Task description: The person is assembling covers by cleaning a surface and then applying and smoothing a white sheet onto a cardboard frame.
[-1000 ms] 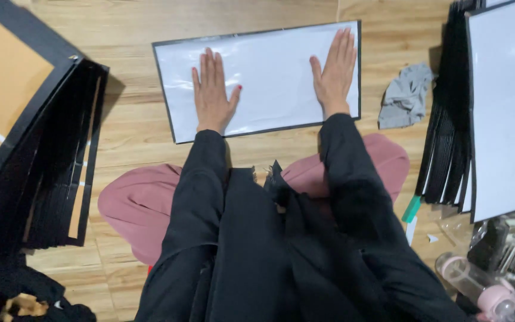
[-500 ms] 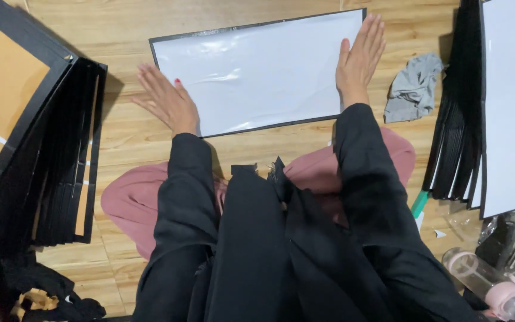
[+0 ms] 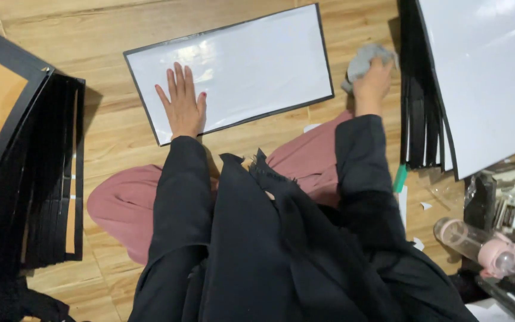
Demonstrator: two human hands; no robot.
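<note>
My left hand (image 3: 183, 107) stays flat, fingers spread, on the white sheet in its black frame (image 3: 233, 68), which lies on the wooden floor (image 3: 90, 18). My right hand (image 3: 372, 83) has left the sheet and now closes on the grey cloth (image 3: 362, 59) just beside the frame's right edge. I judge wiping comes next.

A board (image 3: 251, 65) lies on the floor (image 3: 120, 149) ahead — one stack (image 3: 25, 179) to its left, another (image 3: 466, 77) right.
</note>
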